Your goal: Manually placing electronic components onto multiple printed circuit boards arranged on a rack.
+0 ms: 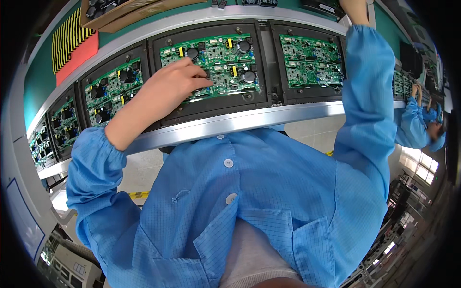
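My left hand point(174, 82) lies over the lower left part of a green circuit board point(220, 62) set in a black carrier frame point(261, 86). Its fingers are bent, with thumb and forefinger close together at the board's surface. A small dark part may sit between them, but I cannot make it out. Round black components and yellow blocks stand on that board. My right hand point(354, 10) reaches to the top edge of the view, past the line's far rail, its fingers cut off. Below that arm lies another green board point(311, 60) without the tall black parts.
Several framed boards, one being the left board point(115, 89), line the silver-edged rail point(230, 117). Beyond it are a cardboard box point(115, 19), a yellow-black striped sheet point(69, 38), a red piece point(79, 60) and a dark tray point(322, 6). At far right another person point(415, 125) works.
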